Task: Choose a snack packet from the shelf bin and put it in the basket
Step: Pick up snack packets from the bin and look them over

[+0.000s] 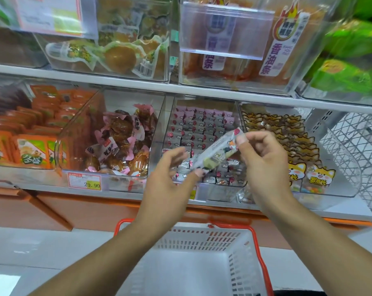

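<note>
Directly below, the white basket (193, 265) waits while both hands, left hand (170, 180) and right hand (266, 165), pinch opposite ends of a snack packet (216, 151) above its shelf bin (202, 184); it looks light, crinkly and slippery, safest gripped by its sealed ends.

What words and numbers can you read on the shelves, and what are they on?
"29.90": price tag on the bin of brown snacks.
"香油条": orange packet, top shelf.
"冬盛": orange-and-green packet, left bin.
The packet in both hands, and other labels: too blurred.
</note>
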Motion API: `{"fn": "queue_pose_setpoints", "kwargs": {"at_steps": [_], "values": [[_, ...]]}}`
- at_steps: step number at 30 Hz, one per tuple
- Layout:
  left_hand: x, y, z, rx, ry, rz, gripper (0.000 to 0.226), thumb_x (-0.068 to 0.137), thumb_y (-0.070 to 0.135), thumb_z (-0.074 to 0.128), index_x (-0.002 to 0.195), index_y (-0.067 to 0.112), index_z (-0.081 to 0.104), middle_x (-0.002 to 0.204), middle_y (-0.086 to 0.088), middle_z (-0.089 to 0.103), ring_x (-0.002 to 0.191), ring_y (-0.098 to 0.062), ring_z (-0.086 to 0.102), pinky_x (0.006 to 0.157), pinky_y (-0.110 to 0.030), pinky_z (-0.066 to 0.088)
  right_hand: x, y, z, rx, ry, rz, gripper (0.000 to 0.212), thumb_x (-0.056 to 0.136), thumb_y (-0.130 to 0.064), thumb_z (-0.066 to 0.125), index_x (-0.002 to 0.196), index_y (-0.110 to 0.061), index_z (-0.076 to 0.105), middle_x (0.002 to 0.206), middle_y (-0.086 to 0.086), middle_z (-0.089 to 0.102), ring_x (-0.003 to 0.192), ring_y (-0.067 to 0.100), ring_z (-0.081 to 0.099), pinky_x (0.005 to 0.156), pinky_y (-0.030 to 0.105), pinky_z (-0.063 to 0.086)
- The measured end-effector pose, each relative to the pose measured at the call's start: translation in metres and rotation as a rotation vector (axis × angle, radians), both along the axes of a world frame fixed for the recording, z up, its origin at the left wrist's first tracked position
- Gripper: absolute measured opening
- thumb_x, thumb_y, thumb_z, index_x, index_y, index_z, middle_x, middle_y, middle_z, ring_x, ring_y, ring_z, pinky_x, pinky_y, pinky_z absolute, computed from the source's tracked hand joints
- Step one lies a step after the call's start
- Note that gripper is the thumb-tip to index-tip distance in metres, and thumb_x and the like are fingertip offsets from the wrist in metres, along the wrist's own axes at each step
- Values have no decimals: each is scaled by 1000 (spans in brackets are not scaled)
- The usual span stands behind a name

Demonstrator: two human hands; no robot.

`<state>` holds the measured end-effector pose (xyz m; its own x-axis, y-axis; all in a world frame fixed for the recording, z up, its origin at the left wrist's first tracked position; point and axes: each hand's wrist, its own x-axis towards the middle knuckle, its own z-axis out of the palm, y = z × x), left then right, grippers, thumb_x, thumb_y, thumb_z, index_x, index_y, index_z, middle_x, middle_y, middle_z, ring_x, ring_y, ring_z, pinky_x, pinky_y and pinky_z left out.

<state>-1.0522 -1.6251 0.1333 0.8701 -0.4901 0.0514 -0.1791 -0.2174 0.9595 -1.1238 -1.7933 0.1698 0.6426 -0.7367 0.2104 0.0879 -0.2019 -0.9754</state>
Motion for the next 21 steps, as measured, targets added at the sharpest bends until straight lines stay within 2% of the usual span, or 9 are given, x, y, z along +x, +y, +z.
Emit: {"fn": "queue_pose_setpoints", "kwargs": {"at_steps": [2,4,6,8,10,12,13,16,21], "values": [[6,3,5,-134,256,-11,40,85,38,76,123,34,65,110,15,75,98,4,68,80,-14,52,-4,6,3,289,-29,67,5,97,-13,66,92,-11,66,82,2,77,74,10,71,64,18,55],[8,4,6,-267,522,-26,39,74,40,77,110,25,77,103,5,79,88,-4,71,77,-22,56,-8,7,5,444,-35,117,5,97,-9,65,93,-7,68,87,8,78,78,14,74,64,19,57],[10,3,5,-362,677,-6,39,69,39,76,103,21,81,106,-2,79,86,-8,73,79,-26,56,-10,4,6,507,-28,172,8,97,-9,64,95,-5,70,94,12,78,81,17,75,65,19,58],[14,4,3,-475,802,41,35,69,35,78,98,15,82,105,-9,79,77,-9,72,70,-23,59,-12,2,6,534,-6,207,12,97,-10,63,99,-4,72,98,15,78,82,19,74,65,21,57],[17,5,2,-585,926,111,42,67,29,83,102,6,80,106,-15,77,76,-11,71,64,-18,58,-13,2,4,535,17,208,11,96,-10,64,97,-5,74,97,13,78,81,20,73,64,22,58],[19,5,2,-644,999,154,53,59,26,86,105,2,76,108,-17,76,82,-14,72,62,-17,57,-13,2,2,546,15,208,10,95,-10,65,93,-6,75,95,13,78,80,20,73,65,22,58],[19,4,2,-663,1022,157,52,55,26,87,100,2,78,107,-16,76,82,-14,73,62,-17,57,-13,1,1,557,12,213,10,95,-10,66,95,-5,75,97,15,78,80,21,73,67,23,59],[18,-1,3,-706,1075,124,35,49,23,88,78,4,83,97,-15,78,78,-14,76,61,-17,57,-15,-2,1,580,4,226,11,95,-11,65,100,-3,73,101,17,77,79,21,74,70,23,60],[17,-4,4,-784,1082,53,24,54,16,84,76,5,82,96,-14,77,83,-16,75,66,-17,58,-18,-10,0,602,-5,232,8,97,-11,64,94,-9,71,86,7,76,77,21,75,68,24,59]]}}
